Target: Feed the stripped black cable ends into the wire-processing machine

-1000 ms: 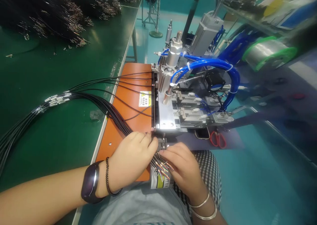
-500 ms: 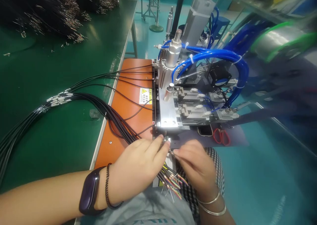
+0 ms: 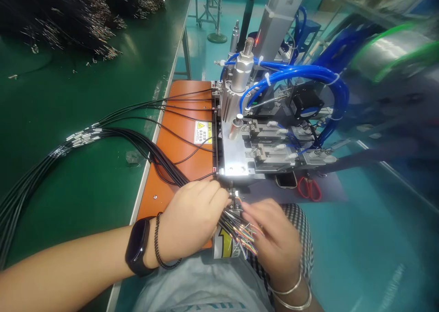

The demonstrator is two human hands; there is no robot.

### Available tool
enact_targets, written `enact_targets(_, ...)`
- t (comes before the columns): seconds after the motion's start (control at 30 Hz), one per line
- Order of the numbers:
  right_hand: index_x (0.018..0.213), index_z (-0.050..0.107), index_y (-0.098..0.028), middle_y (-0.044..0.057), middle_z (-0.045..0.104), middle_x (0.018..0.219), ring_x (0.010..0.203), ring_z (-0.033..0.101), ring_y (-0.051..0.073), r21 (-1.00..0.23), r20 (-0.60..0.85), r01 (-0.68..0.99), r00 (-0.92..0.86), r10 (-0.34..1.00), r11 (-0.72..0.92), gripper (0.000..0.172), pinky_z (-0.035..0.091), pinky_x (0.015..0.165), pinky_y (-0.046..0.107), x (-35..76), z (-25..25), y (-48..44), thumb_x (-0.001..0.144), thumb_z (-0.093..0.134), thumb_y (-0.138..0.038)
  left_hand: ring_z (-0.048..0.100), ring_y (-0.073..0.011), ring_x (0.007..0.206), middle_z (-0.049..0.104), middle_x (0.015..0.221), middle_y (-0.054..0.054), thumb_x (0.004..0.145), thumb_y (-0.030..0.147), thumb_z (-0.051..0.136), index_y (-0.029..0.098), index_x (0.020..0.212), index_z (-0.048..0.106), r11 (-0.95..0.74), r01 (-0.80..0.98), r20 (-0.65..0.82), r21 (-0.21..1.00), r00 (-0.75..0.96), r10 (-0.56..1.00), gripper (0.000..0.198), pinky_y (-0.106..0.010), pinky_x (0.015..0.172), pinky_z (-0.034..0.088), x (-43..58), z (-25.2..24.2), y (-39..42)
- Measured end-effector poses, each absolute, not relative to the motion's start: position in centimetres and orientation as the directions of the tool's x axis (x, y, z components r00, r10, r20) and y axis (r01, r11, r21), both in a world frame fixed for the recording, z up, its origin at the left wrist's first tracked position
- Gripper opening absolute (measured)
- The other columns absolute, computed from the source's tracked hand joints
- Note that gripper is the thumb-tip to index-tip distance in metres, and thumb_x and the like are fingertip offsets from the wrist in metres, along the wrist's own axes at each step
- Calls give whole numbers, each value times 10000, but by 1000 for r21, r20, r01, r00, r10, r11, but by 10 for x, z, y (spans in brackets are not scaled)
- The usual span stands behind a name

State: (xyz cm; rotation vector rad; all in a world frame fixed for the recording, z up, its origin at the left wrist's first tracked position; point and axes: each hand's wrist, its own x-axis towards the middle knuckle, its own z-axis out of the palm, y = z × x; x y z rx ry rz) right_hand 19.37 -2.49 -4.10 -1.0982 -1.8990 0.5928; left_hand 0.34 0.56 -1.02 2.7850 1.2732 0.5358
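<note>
My left hand (image 3: 192, 216) grips a bundle of black cables (image 3: 164, 165) just in front of the machine, and the cables fan back across the orange plate. Their stripped ends, thin coloured wires (image 3: 243, 234), stick out past my left fingers. My right hand (image 3: 274, 239) is over those coloured wires, with its fingertips among them. A small black clamp (image 3: 235, 195) sits at the machine's front edge, right by both hands, and is partly hidden by them. Below the wires stands a white can with a yellow label (image 3: 224, 245).
The pneumatic machine (image 3: 240, 138) with blue air hoses (image 3: 295, 76) stands on an orange plate (image 3: 161, 202). Red-handled scissors (image 3: 308, 188) and a phone (image 3: 286, 180) lie beyond my right hand. Bundled cables (image 3: 75, 140) lie on the green bench mat (image 3: 68, 88).
My left hand has moved right and now wraps the black bundle, and my right hand has dropped from the clamp onto the coloured wire ends. The view has tilted slightly.
</note>
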Motion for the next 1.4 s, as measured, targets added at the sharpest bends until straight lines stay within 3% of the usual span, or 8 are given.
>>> enact_targets(0.1,1099,621,-192,52,657,918,800,534,209,-704,337,498,-393,855,507,256,419,689,366,190,-40,-24,866,536,-126,517,-193,719,554,750,-47,886,190,435,154,804,553,-647,743,311,175,581,752,147,-327,643,443,3,-9,6)
enact_targets(0.27,963,662,-236,29,653,894,818,572,186,-829,246,515,-18,969,219,127,447,714,321,182,-34,-21,890,564,-203,481,-190,700,534,752,-44,886,188,422,161,800,536,-650,741,303,168,589,749,145,-322,616,412,2,-8,7)
enact_targets(0.37,921,652,-240,16,643,870,801,573,173,-837,276,505,58,959,211,98,439,689,300,179,-31,-22,889,567,-203,463,-191,688,516,739,-35,877,190,439,169,785,519,-652,739,297,169,593,749,123,-325,605,395,2,-8,7)
enact_targets(0.57,932,640,-224,39,647,909,835,536,219,-693,247,617,-281,927,372,104,392,720,361,181,-34,-20,874,560,-193,436,-188,665,487,715,-31,837,152,461,172,748,503,-645,748,282,159,592,755,100,-325,583,369,2,-10,7)
enact_targets(0.73,866,631,-222,33,632,854,832,542,204,-811,246,534,-61,967,240,72,425,726,341,179,-35,-19,888,563,-228,438,-183,668,493,716,-32,860,168,435,170,744,501,-647,749,289,142,593,751,133,-320,594,375,2,-11,6)
enact_targets(1.1,839,645,-209,12,645,820,827,527,179,-805,289,439,-295,911,398,140,420,797,343,177,-36,-3,891,535,-141,428,-191,676,471,722,-24,824,105,453,180,754,472,-724,679,223,122,692,687,103,-334,632,400,3,-17,9)
enact_targets(1.27,822,661,-219,14,643,840,822,564,174,-910,197,362,-46,979,200,144,442,748,310,182,-39,-5,902,542,-208,453,-194,673,477,724,-22,812,126,481,187,749,454,-661,740,221,124,628,746,92,-327,591,382,4,-13,9)
enact_targets(1.4,908,673,-243,16,642,923,880,579,175,-952,142,263,-71,987,156,89,449,794,306,181,-43,-7,874,592,-225,466,-198,656,486,710,-21,834,138,453,186,754,456,-646,754,241,120,609,755,93,-328,573,394,6,-11,11)
